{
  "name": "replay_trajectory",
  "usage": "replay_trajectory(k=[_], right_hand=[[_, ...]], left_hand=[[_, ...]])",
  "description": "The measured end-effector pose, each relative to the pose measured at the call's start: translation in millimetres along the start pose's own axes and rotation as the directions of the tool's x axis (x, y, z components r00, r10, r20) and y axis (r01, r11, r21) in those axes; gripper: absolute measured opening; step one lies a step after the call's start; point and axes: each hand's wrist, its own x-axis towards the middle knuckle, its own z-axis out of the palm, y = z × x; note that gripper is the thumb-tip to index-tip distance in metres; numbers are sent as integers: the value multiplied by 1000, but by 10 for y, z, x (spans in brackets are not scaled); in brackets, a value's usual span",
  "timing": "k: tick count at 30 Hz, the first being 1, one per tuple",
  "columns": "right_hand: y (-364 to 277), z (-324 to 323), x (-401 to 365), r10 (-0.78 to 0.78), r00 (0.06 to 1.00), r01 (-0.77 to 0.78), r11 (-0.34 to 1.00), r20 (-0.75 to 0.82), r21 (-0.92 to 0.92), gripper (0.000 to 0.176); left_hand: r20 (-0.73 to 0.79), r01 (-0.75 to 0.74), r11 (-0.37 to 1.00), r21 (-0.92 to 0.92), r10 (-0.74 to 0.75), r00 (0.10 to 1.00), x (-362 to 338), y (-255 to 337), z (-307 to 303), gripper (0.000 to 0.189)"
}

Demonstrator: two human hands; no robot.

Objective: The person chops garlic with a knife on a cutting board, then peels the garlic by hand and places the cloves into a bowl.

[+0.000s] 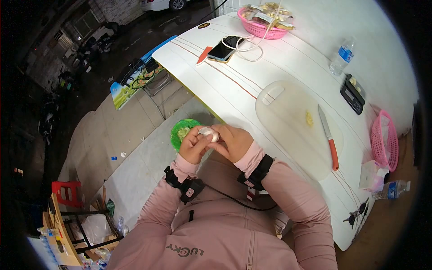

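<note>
My left hand [192, 146] and my right hand [235, 141] meet in front of my body, both closed around a whitish garlic bulb [209, 133]. The fingers and thumbs of both hands press on it, covering part of its surface. Below and behind my left hand is a green bowl [175, 140] with pale scraps inside, partly hidden by that hand. To the right of my right hand, a translucent white cutting board [283, 123] lies on the table. On the board are a little yellowish chopped pile [309, 118] and a knife [325, 123] with an orange handle.
The white table [234, 103] holds a phone [225, 48] with a white cable, a pink basket [261, 31] of packets, a water bottle [343, 57], a black scale [352, 95] and another pink basket [382, 139]. A red stool [67, 193] stands at the left.
</note>
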Motion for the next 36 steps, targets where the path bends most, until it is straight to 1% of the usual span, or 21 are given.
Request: replay_trajectory(k=[2,3,5,6,8,10,11,15,17,20,22,23,24,25,26,27,28,29,32,34,36], right_hand=[[-8,-4,-16,-1,999,5,994,39,-106,41],[-18,-7,-21,0,999,4,994,39,-106,41],[-38,-14,-22,-67,997,73,975,39,-210,38],[-35,-9,-23,-65,997,72,975,39,-211,38],[-15,8,-25,-134,991,137,968,32,-208,35],[25,32,-28,-159,987,163,962,37,-219,34],[32,31,-24,-187,981,192,954,43,-229,32],[26,7,-20,-159,984,170,968,75,-182,31],[47,39,-38,-118,982,143,974,146,-178,32],[30,29,-27,-149,980,172,968,135,-185,32],[-9,-8,3,-168,981,184,967,100,-177,31],[-29,-31,24,-188,980,197,965,64,-171,31],[-39,-60,34,-188,980,196,966,64,-171,31],[-40,-99,35,-130,991,133,987,36,-92,34],[-35,-121,38,-70,997,70,997,12,-12,36],[-19,-121,47,-69,998,69,998,11,-13,36],[5,-116,56,-137,990,136,991,-39,-13,37],[15,-119,60,-204,975,203,979,-88,-18,37],[-25,-171,57,-169,984,162,982,-63,-100,37],[-72,-185,57,-147,986,138,985,-78,-106,39],[-80,-170,62,-129,987,118,987,-94,-112,41]], left_hand=[[29,-3,1000,0,3,1000,-1,-7,-4,19],[18,6,1000,0,-6,1000,-2,-9,-1,17],[7,16,1000,1,-16,1000,-6,2,19,15],[11,20,1000,-7,-20,1000,-15,18,43,14],[17,27,1000,-14,-27,999,-16,7,21,13],[105,20,1000,-4,-20,994,-9,-51,-74,27],[108,21,1000,-4,-21,994,-10,-36,-53,27],[162,18,1000,-17,-15,987,-9,-23,-34,28],[191,10,1000,-30,-4,982,-19,-36,-46,29],[175,-5,1000,-15,8,985,-38,-20,-1,30],[119,-30,999,-13,32,992,-54,13,99,17],[119,-30,999,-13,31,992,-62,28,164,17],[70,-35,997,-75,40,997,-73,38,236,13],[21,-43,990,-136,47,999,-78,34,280,10],[21,-43,990,-135,46,999,-75,9,281,10],[8,-94,989,-113,96,995,-70,-29,269,8],[-4,-145,985,-90,145,989,-67,-56,271,8],[-3,-144,985,-91,144,990,-72,-40,325,8],[-52,-150,982,-118,145,988,-88,27,502,11],[-125,-142,976,-163,123,985,-67,50,566,9],[-151,-136,977,-162,112,982,-25,45,549,9]])
